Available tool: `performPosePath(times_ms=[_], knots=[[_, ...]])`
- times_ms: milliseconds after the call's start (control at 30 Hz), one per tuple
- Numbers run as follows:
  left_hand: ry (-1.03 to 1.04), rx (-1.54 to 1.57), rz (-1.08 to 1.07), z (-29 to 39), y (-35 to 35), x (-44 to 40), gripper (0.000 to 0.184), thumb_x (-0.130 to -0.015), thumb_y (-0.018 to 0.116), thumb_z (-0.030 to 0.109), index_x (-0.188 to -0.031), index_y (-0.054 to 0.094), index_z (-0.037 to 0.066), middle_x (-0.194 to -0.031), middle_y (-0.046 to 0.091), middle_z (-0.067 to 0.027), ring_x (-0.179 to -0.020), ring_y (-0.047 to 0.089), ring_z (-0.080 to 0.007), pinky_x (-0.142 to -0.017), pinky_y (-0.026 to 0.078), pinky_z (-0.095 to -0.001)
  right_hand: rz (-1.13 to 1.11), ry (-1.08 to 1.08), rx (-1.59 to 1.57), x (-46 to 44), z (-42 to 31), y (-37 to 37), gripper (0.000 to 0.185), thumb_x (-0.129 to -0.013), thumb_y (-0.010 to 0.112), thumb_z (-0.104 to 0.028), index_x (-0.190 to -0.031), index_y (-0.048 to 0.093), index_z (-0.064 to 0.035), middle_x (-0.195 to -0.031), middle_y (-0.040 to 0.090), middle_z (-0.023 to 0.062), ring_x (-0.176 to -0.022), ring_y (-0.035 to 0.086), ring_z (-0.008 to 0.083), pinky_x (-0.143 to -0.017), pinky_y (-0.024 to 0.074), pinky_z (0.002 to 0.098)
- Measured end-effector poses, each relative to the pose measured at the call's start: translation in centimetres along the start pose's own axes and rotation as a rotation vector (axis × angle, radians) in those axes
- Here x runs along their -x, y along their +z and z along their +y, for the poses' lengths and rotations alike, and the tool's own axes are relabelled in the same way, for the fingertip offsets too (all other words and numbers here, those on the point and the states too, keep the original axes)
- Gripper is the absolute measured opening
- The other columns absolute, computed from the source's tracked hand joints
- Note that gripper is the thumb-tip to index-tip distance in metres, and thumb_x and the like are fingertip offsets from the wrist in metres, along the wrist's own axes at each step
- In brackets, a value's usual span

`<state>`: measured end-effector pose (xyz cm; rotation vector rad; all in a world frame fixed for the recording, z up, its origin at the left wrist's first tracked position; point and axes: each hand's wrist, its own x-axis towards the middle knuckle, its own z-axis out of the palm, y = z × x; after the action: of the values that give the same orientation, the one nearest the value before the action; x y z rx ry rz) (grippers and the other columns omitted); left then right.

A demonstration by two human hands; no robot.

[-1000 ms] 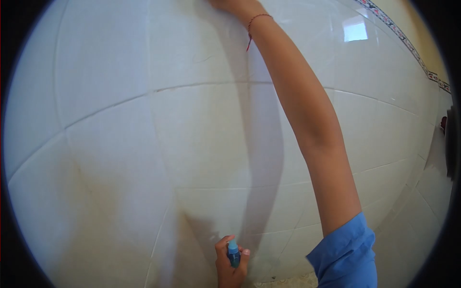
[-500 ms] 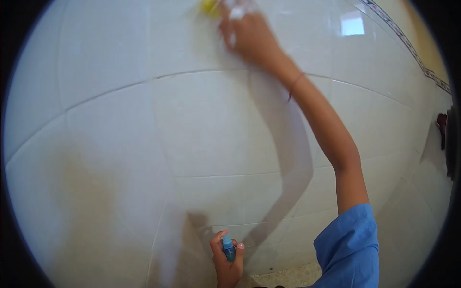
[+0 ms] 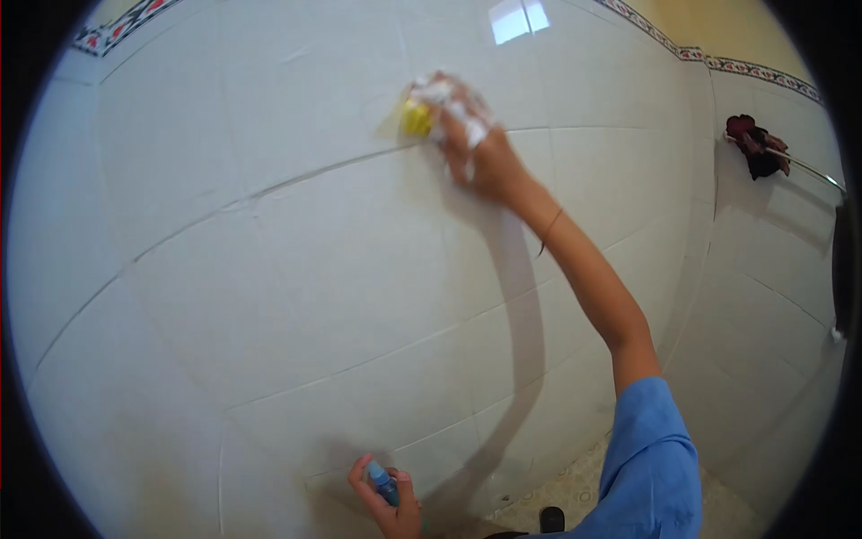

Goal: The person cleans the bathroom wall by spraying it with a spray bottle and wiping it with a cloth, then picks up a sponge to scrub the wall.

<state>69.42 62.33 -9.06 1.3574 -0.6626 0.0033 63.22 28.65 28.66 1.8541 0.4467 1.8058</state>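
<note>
My right hand (image 3: 467, 135) is up against the white tiled wall (image 3: 341, 269), its fingers closed round a yellow sponge (image 3: 417, 118). White foam covers the fingers and the back of that hand, and both hand and sponge are a little blurred. Low in the view, my left hand (image 3: 391, 505) grips a small blue spray bottle (image 3: 383, 483), with the index finger at its light blue top. The bottle is tilted, its lower part hidden by the fingers and palm.
Dark red and black cloths (image 3: 756, 148) hang on a metal rail (image 3: 808, 171) on the right-hand wall. A patterned border (image 3: 651, 31) runs along the top of the tiles. Below are a patterned floor (image 3: 575, 485) and a dark shoe (image 3: 552, 518).
The view has tilted up and turned right, bringing in more of the rail and border. The sponge and my right hand appear lower in the picture; the bottle stays in my left hand.
</note>
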Motion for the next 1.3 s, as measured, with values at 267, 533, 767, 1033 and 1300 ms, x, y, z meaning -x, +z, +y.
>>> performPosePath(times_ms=[267,533,767,1033,1300], knots=[[0.055,-0.043,-0.038,2.4,5.5,-0.4,0.049,-0.101,0.064,0.019,-0.144,0.041,0.011,-0.093,0.058,-0.0027,-0.065,0.046,-0.009,-0.056,0.042,-0.0248,0.217,0.242,0.057,-4.4,7.1,0.5,0.043,-0.083,0.062,0.003,-0.125,0.069,-0.004,-0.117,0.067,0.0237,-0.115,0.061,0.0427,-0.096,0.0508,0.0494],[0.121,-0.169,-0.007,2.4,6.9,-1.1,0.053,-0.102,0.066,0.027,-0.146,0.039,0.012,-0.091,0.06,-0.0022,-0.062,0.046,-0.0071,-0.054,0.041,-0.0237,0.328,0.189,0.189,-2.0,13.6,-4.1,0.023,-0.088,0.075,-0.017,-0.109,0.071,-0.0086,-0.091,0.074,0.015,-0.084,0.07,0.0348,-0.09,0.053,0.0423],[0.032,-0.135,0.036,4.4,11.1,-1.6,0.051,-0.103,0.065,0.028,-0.145,0.04,0.011,-0.091,0.061,-0.0015,-0.063,0.047,-0.0064,-0.054,0.041,-0.0229,0.179,-0.208,0.112,-2.5,8.3,-2.0,0.023,-0.087,0.077,-0.029,-0.09,0.069,-0.0084,-0.074,0.066,0.0163,-0.067,0.064,0.0345,-0.062,0.0497,0.0425],[0.072,-0.106,0.044,6.4,11.7,-1.9,0.051,-0.102,0.066,0.028,-0.143,0.04,0.01,-0.092,0.059,-0.0011,-0.067,0.047,-0.0075,-0.058,0.042,-0.0232,0.02,0.507,0.434,-7.4,18.2,-5.1,0.039,-0.099,0.059,-0.026,-0.126,0.063,0.0022,-0.079,0.068,0.0216,-0.087,0.072,0.0366,-0.077,0.0556,0.0461],[0.144,-0.182,-0.025,4.4,11.2,-2.8,0.052,-0.102,0.066,0.028,-0.143,0.04,0.011,-0.094,0.059,-0.0024,-0.065,0.047,-0.0071,-0.057,0.042,-0.0225,0.147,-0.006,0.513,-1.8,18.3,-6.7,0.029,-0.093,0.065,-0.007,-0.122,0.064,-0.0057,-0.143,0.051,0.0215,-0.139,0.041,0.0433,-0.109,0.038,0.0659]])
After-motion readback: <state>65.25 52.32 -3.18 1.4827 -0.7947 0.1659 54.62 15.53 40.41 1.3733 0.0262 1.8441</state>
